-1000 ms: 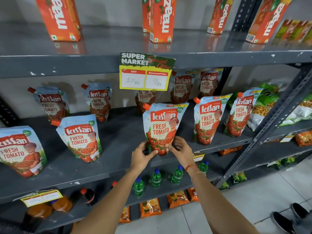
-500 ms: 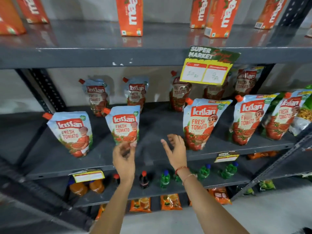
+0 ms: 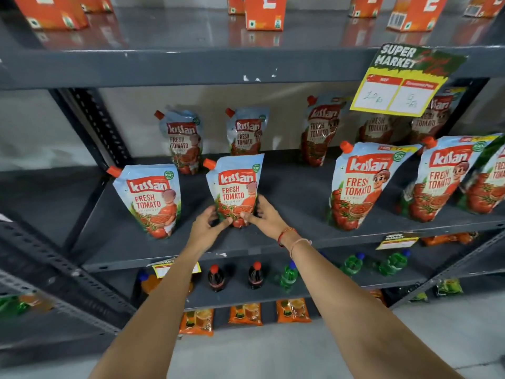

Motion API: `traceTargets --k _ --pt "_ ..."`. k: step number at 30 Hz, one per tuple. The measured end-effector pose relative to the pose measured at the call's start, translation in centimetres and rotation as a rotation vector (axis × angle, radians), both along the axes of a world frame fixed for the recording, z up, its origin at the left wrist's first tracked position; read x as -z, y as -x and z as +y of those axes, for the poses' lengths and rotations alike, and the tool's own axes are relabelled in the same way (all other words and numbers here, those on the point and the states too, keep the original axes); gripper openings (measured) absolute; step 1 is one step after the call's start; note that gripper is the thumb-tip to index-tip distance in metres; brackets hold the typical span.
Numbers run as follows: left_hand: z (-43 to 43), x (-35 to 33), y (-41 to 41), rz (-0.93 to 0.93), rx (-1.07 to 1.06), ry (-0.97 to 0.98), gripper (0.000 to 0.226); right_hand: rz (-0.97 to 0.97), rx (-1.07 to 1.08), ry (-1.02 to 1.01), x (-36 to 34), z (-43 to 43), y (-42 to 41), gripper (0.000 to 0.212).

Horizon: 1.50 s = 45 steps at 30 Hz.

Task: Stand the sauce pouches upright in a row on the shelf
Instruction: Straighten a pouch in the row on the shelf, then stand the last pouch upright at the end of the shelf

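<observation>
Between the blue-and-red ketchup pouch I'm holding [image 3: 237, 191] and the next blue-and-red pouch to its right [image 3: 363, 184], the dark grey metal shelf [image 3: 295, 198] lies bare to its front edge. Leftward, another pouch [image 3: 150, 199] stands near; more pouches [image 3: 247, 129] line the back edge.

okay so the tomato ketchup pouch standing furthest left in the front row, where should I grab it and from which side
Grip the leftmost blue-and-red ketchup pouch low, at its wide bulging base, one hand on each side edge, coming from the front. It leans slightly, with its orange spout at the top left corner; the thin top would probably fold.
</observation>
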<state>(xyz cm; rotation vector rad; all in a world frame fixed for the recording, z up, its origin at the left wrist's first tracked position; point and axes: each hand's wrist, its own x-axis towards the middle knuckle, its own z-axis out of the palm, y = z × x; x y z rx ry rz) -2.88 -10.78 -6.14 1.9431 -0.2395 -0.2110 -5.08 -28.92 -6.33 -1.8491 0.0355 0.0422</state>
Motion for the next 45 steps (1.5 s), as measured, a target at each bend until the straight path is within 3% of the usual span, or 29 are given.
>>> traceTargets --k 10,22,28,37,39,42,45 --pt "-2.3 0.8 2.3 -0.096 0.035 -0.09 0.049 -0.034 0.103 -0.097 1.2 -2.4 3.3 0.045" --pt "-2.4 0.8 3.0 -0.123 0.046 -0.128 0.053 -0.049 0.148 -0.044 1.2 -2.5 4.7 0.051" --pt "-2.5 0.8 3.3 -0.153 0.038 -0.133 0.049 -0.14 0.31 -0.036 1.8 -1.9 5.4 0.067" --pt "-2.4 0.4 3.5 -0.078 0.057 -0.088 0.047 -0.144 0.365 -0.025 2.4 -2.1 5.1 0.062" --pt "-2.2 0.0 3.9 -0.059 0.038 -0.041 0.046 -0.192 0.46 -0.08 2.2 -2.0 5.7 0.056" --pt "-0.5 -0.6 4.7 -0.083 -0.038 0.03 0.04 -0.369 0.63 0.057 2.0 -0.5 7.1 0.034" --pt "3.2 -0.9 5.3 -0.15 -0.262 0.176 0.024 -0.517 0.618 0.117 1.3 2.8 8.1 0.013"
